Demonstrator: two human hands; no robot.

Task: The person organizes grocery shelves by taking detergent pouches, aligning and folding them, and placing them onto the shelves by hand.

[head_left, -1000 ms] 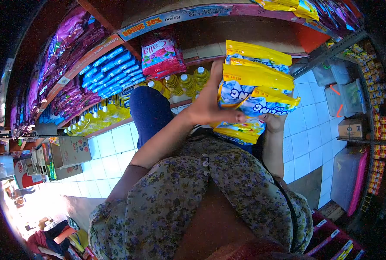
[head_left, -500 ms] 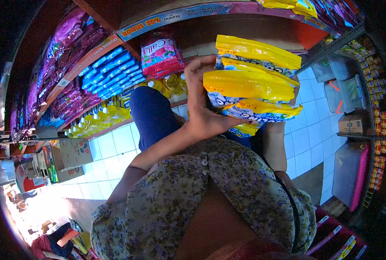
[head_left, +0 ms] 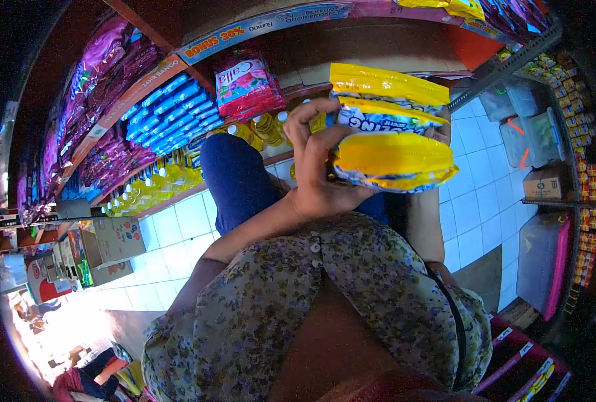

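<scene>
A stack of yellow and blue packets [head_left: 395, 153], several of them and printed with white lettering, is held between my two hands in front of my chest. My left hand [head_left: 318, 157] wraps the stack's left side, thumb below and fingers curled over its edge. Most of my right hand [head_left: 443, 128] is hidden behind the packets; some of it shows at their right end, against the stack. Behind the stack is a brown shelf, where a pink Calla packet [head_left: 246, 84] stands to the left.
Blue packets [head_left: 174, 110] and purple packets fill the shelves on the left, above bottles of yellow liquid [head_left: 154, 186]. Plastic bins [head_left: 536, 141] and a cardboard box [head_left: 544, 184] stand on the right. Another person [head_left: 94, 375] appears at lower left.
The packets have shifted against each other and sit closer together in my hands. My left fingers have moved down and now curl over the stack's left edge.
</scene>
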